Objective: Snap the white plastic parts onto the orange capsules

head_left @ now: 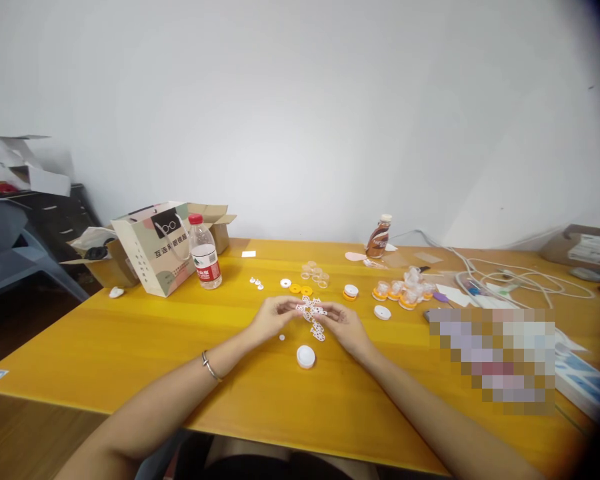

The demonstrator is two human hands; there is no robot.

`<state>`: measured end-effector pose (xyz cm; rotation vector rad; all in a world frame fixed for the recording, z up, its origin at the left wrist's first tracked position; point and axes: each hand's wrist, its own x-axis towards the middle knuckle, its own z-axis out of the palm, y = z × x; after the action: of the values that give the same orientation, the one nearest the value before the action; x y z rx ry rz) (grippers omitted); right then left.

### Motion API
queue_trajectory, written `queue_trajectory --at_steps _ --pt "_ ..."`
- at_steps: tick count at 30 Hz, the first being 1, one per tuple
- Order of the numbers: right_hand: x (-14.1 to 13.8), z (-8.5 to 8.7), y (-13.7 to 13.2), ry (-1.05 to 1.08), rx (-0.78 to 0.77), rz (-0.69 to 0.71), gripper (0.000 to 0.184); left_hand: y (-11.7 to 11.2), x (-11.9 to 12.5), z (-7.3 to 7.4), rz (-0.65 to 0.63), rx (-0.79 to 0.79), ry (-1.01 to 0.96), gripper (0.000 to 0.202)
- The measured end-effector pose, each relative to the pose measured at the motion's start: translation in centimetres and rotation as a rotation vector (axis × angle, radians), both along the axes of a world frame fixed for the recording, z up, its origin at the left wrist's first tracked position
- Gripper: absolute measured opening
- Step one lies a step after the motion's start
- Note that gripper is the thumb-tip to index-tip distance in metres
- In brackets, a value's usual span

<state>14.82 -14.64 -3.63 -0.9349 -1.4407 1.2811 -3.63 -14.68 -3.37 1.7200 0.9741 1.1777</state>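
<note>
Between the fingertips of my left hand (273, 319) and my right hand (346, 328) is a small white perforated plastic piece (309, 311) with cut-out lobes. Both hands pinch it, one from each side, just over the table. Another white perforated piece (319, 331) shows right below; whether it joins the held one I cannot tell. A round white cap-like part (305, 357) sits nearer to me, and a tiny white disc (282, 337) lies under my left hand. Beyond the fingers are yellow discs (301, 289), a white disc with a central hole (285, 283) and several clear rings (315, 273).
To the right stand a white-and-orange round part (351, 292), a white lid (382, 312) and a cluster of clear-topped orange pieces (405, 290). A water bottle (205, 257) and paper bag (153, 253) are at left. A brown bottle (379, 237) and white cables (505, 267) lie behind.
</note>
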Motion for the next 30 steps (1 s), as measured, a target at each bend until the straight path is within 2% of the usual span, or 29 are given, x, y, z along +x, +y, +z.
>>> queue_trajectory --at_steps 4,8,11,16,23,30 --pt "0.0 -0.4 0.0 0.004 -0.05 0.026 0.03 -0.7 0.1 0.6 -0.009 0.058 0.014 0.027" --pt "0.0 -0.3 -0.3 0.015 -0.105 0.065 0.033 -1.4 0.4 1.1 -0.005 0.266 0.105 0.02" --pt "-0.1 0.0 -0.6 0.021 -0.113 0.092 0.035 -1.6 0.6 1.0 0.02 0.353 0.135 0.019" --pt "-0.1 0.2 -0.7 0.007 -0.095 0.129 0.034 -1.4 0.6 0.5 -0.015 0.373 0.174 0.02" --pt "-0.1 0.4 -0.8 0.02 -0.102 0.155 0.034 -1.6 0.6 0.6 -0.01 0.391 0.218 0.021" --pt "-0.2 0.4 -0.9 0.077 -0.094 0.11 0.027 -2.1 1.1 0.6 -0.019 0.369 0.174 0.027"
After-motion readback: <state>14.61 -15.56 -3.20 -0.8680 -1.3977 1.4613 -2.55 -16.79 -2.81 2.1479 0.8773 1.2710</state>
